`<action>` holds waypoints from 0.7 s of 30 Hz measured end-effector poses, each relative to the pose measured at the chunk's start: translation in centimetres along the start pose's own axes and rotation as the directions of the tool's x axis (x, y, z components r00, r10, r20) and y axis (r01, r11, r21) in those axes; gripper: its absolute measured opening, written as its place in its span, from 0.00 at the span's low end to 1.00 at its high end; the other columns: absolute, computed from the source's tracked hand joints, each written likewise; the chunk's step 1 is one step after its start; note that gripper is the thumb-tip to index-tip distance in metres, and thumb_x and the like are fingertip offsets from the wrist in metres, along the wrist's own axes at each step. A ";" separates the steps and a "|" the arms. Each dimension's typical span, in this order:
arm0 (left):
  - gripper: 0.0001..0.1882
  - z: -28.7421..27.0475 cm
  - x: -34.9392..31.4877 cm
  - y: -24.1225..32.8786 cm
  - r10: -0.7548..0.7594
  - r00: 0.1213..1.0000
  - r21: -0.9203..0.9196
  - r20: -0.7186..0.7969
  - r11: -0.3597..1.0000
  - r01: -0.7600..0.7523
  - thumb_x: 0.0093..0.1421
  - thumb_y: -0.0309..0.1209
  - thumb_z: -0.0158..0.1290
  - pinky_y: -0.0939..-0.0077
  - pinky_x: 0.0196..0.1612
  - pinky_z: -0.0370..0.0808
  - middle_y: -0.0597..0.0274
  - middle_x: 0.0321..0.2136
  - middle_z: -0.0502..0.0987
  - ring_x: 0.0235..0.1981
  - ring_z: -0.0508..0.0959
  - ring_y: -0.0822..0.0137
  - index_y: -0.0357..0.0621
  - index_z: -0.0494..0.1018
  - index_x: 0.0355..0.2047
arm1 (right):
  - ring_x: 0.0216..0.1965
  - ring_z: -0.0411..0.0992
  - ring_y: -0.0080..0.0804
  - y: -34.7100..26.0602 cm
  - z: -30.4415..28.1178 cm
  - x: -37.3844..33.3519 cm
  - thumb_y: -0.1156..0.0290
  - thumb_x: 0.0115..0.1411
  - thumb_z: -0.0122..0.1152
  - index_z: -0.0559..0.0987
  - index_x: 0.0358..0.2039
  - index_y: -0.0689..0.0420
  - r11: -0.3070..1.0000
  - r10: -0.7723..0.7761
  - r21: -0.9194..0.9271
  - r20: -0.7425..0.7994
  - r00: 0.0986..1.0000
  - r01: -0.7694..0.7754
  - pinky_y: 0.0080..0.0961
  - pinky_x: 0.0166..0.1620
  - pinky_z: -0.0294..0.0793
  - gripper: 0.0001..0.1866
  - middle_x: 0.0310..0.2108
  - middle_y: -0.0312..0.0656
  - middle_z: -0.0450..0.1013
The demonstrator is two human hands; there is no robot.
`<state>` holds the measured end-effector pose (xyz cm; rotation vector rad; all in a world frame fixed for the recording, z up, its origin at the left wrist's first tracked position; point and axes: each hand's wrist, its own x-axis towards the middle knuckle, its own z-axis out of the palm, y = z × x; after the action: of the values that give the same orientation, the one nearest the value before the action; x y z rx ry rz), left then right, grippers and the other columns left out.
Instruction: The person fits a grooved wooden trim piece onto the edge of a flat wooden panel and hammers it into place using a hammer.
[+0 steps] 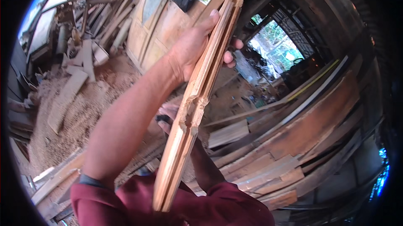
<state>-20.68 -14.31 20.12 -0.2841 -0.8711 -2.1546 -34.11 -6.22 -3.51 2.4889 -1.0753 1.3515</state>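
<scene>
My left hand [194, 48] is raised and grips a long, pale wooden moulding strip [189, 113] near its upper part, thumb along one edge and fingers wrapped behind. The strip runs steeply from the top of the view down to my chest and has a rough notch at mid-length. My right hand [167, 116] sits lower, just left of and behind the strip at the notch. Most of it is hidden. A small dark thing [162, 119] shows between its fingers, and I cannot tell what it grips.
Sawdust [84, 108] covers the floor at the left, with loose offcuts [63, 100] on it. A wooden door panel [168, 20] leans ahead. Stacked planks [285, 150] fill the right side. A bright opening [275, 45] lies beyond.
</scene>
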 end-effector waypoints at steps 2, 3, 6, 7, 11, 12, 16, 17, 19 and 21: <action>0.29 -0.7 1.5 0.2 0.011 0.999 0.109 -0.050 0.994 -0.006 0.75 0.57 0.28 0.74 0.22 0.79 0.55 0.33 0.78 0.18 0.77 0.68 0.49 0.64 0.57 | 0.53 0.75 0.55 1.2 0.7 -2.3 0.60 0.59 0.67 0.81 0.48 0.62 0.982 0.168 0.093 -0.012 0.986 -0.166 0.47 0.60 0.70 0.22 0.49 0.55 0.78; 0.28 -1.4 1.8 0.4 0.034 0.999 0.099 -0.036 0.995 -0.030 0.75 0.57 0.28 0.75 0.21 0.79 0.56 0.32 0.78 0.17 0.76 0.68 0.52 0.64 0.57 | 0.54 0.75 0.54 1.0 0.7 -1.6 0.61 0.59 0.67 0.81 0.49 0.61 0.990 0.095 0.110 -0.028 0.995 -0.091 0.47 0.60 0.70 0.22 0.49 0.54 0.78; 0.32 -2.7 1.5 2.1 0.096 0.994 0.022 -0.053 0.995 -0.095 0.73 0.61 0.29 0.70 0.23 0.76 0.59 0.29 0.74 0.12 0.73 0.69 0.58 0.58 0.68 | 0.52 0.75 0.52 0.4 0.0 -0.6 0.64 0.59 0.64 0.80 0.51 0.60 0.963 0.210 0.162 0.059 0.976 -0.217 0.45 0.57 0.72 0.22 0.47 0.51 0.79; 0.32 -3.2 1.6 1.7 0.108 0.993 0.040 -0.054 0.994 -0.106 0.73 0.61 0.29 0.69 0.22 0.76 0.59 0.28 0.74 0.11 0.73 0.68 0.60 0.57 0.68 | 0.50 0.76 0.53 0.8 0.1 -1.3 0.64 0.58 0.64 0.80 0.52 0.60 0.922 0.303 0.235 0.057 0.951 -0.307 0.45 0.56 0.72 0.22 0.46 0.52 0.79; 0.35 -3.4 1.3 -1.1 0.156 0.987 0.026 -0.046 0.988 -0.155 0.72 0.64 0.31 0.68 0.22 0.77 0.62 0.21 0.70 0.11 0.72 0.67 0.62 0.54 0.71 | 0.45 0.77 0.53 1.8 -1.8 -2.3 0.66 0.56 0.70 0.79 0.48 0.63 0.872 0.384 0.310 0.048 0.922 -0.379 0.44 0.52 0.74 0.21 0.42 0.53 0.79; 0.35 -3.1 0.9 -1.4 0.175 0.983 0.042 -0.060 0.984 -0.172 0.71 0.64 0.31 0.67 0.22 0.76 0.63 0.21 0.69 0.11 0.71 0.68 0.63 0.53 0.71 | 0.45 0.77 0.53 1.6 -2.3 -1.9 0.66 0.56 0.70 0.79 0.48 0.62 0.900 0.356 0.256 0.036 0.934 -0.353 0.44 0.51 0.75 0.21 0.41 0.52 0.79; 0.34 -3.4 -0.1 -2.1 0.132 0.970 0.101 -0.204 0.989 -0.113 0.71 0.65 0.31 0.65 0.21 0.76 0.63 0.20 0.68 0.10 0.71 0.64 0.61 0.60 0.66 | 0.44 0.77 0.51 0.6 -5.3 0.5 0.63 0.57 0.69 0.79 0.48 0.59 0.966 0.258 0.009 0.032 0.966 -0.259 0.43 0.49 0.76 0.21 0.40 0.50 0.79; 0.34 -3.4 0.0 -2.6 0.107 0.951 0.135 -0.291 0.988 -0.070 0.70 0.66 0.31 0.65 0.21 0.75 0.62 0.20 0.68 0.10 0.71 0.63 0.60 0.63 0.64 | 0.45 0.77 0.49 2.0 -5.6 -0.3 0.61 0.60 0.67 0.79 0.49 0.57 0.956 0.280 -0.106 0.054 0.959 -0.273 0.41 0.50 0.76 0.20 0.41 0.47 0.79; 0.35 -4.0 -0.1 -3.6 0.086 0.957 0.142 -0.276 0.989 -0.048 0.69 0.67 0.31 0.64 0.21 0.75 0.62 0.20 0.68 0.10 0.71 0.62 0.59 0.65 0.63 | 0.46 0.77 0.48 2.3 -6.9 -0.8 0.60 0.61 0.65 0.79 0.50 0.57 0.950 0.287 -0.129 0.012 0.958 -0.283 0.41 0.51 0.76 0.20 0.41 0.47 0.79; 0.38 -4.5 -0.6 -4.2 0.029 0.952 0.175 -0.305 0.984 0.027 0.68 0.69 0.31 0.63 0.18 0.73 0.62 0.19 0.66 0.10 0.70 0.60 0.59 0.63 0.65 | 0.46 0.78 0.46 2.8 -8.1 -0.8 0.66 0.63 0.64 0.79 0.50 0.56 0.957 0.263 -0.126 -0.009 0.965 -0.262 0.40 0.52 0.77 0.17 0.41 0.45 0.79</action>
<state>-23.05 -15.02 14.49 0.1389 -0.8714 -2.0318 -41.73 -4.55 0.11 2.3271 -1.4880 1.2886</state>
